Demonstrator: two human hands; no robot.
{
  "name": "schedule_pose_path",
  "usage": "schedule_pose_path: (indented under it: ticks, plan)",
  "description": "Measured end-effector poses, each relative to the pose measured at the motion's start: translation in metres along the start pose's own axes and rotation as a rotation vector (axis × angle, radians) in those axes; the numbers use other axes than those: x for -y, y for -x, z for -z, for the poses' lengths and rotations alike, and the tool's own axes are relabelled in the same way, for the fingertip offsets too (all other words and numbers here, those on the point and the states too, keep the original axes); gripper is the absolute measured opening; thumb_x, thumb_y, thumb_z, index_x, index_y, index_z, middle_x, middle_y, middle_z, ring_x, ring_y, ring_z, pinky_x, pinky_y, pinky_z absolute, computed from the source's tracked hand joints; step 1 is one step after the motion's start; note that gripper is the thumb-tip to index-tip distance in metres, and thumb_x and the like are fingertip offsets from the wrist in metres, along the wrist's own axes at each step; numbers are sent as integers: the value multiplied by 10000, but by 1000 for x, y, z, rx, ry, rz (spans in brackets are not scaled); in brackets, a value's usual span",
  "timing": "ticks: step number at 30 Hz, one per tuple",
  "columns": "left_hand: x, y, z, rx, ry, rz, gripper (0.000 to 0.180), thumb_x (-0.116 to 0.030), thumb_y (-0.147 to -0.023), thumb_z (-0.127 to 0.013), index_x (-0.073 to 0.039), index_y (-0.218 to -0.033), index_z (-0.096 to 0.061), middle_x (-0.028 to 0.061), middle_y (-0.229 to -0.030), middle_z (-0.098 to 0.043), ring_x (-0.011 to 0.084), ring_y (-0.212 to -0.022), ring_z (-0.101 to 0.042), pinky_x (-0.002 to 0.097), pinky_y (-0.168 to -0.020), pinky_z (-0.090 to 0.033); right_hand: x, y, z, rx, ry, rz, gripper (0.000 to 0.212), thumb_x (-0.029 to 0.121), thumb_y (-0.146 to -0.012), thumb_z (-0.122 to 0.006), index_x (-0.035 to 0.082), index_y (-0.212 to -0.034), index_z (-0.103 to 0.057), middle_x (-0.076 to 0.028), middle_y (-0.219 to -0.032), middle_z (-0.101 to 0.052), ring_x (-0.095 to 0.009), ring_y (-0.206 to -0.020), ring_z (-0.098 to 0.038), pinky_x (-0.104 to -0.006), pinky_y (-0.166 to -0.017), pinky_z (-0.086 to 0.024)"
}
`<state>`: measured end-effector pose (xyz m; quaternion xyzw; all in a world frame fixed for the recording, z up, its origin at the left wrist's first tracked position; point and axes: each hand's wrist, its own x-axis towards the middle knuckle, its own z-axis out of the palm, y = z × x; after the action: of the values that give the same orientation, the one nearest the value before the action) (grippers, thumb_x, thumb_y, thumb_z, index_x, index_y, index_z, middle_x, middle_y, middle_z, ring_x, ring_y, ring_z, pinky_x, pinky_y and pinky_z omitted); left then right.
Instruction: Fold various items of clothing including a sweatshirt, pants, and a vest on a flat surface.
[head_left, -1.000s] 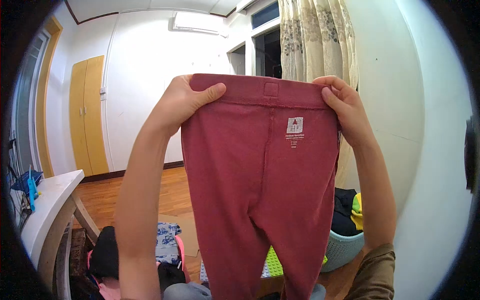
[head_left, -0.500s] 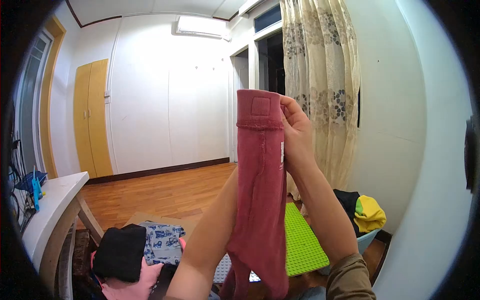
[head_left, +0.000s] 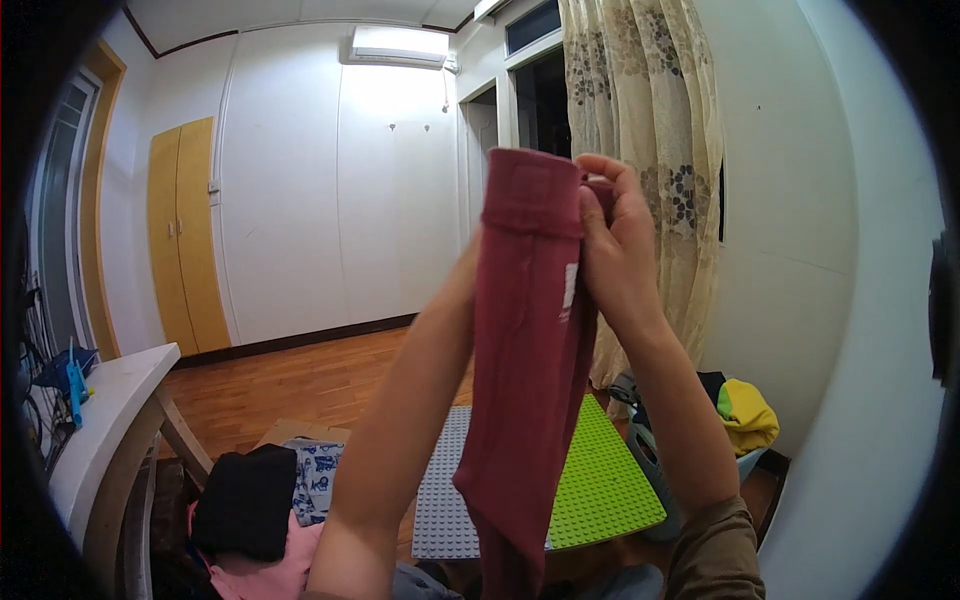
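Note:
Upright in front of me hang dark red pants (head_left: pixel 525 350), narrow and doubled lengthwise, with a wide waistband at the top and a small white mark on one side. My right hand (head_left: pixel 620 235) is closed on the right edge of the waistband, thumb in front and fingers behind the cloth. From the lower left my left forearm (head_left: pixel 405 400) reaches up behind the pants, which hide the left hand and its fingers. Below the pants is a low table top of studded plates, one grey (head_left: pixel 445 490) and one lime green (head_left: pixel 610 480).
Folded clothes lie at the lower left: a black one (head_left: pixel 245 505), a pink one (head_left: pixel 270 565) and a blue-grey patterned one (head_left: pixel 318 475). A white table (head_left: pixel 110 420) stands at the left. On the right, a light-blue basket (head_left: pixel 748 463) holds yellow and black clothes near the curtain (head_left: pixel 640 120).
The pants have risen a little, shifted right and turned slightly. My right hand has moved up with the waistband. More of the grey and green plates shows.

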<state>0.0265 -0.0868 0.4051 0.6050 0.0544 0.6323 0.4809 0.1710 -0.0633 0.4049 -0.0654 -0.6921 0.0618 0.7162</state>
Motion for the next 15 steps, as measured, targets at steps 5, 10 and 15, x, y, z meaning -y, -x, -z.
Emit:
schedule_pose_path:
  ticks: [5, 10, 15]
  plan:
    - [13, 36, 13, -57, -674, -11, 474, -261, -858, -597, 12, -1221, -459, 104, -1022, -598, 156, -972, -561, 276, -804, -471, -2, -3, 6, -120, 223, 58, 234, 59, -896, -445, -4, -1119, -413, -184, -936, -577, -297, -853, -590, -365, -758, -451]
    - [76, 68, 38, 119, -793, 124, 423, -133, -817, -619, 23, -1183, -474, 115, -1005, -602, 172, -938, -576, 291, -804, -470, -12, 3, 15, -137, 312, 73, 244, 56, -890, -447, -5, -1123, -408, -211, -953, -563, -333, -867, -583, -385, -769, -444]
    - [126, 95, 50, 44, -701, -27, 244, -88, -819, -599, 32, -1028, -561, 104, -883, -630, 161, -814, -598, 296, -716, -481, -4, 2, 27, -206, 433, 109, 251, 70, -891, -452, -3, -1128, -415, -218, -971, -551, -339, -900, -568, -394, -794, -436]
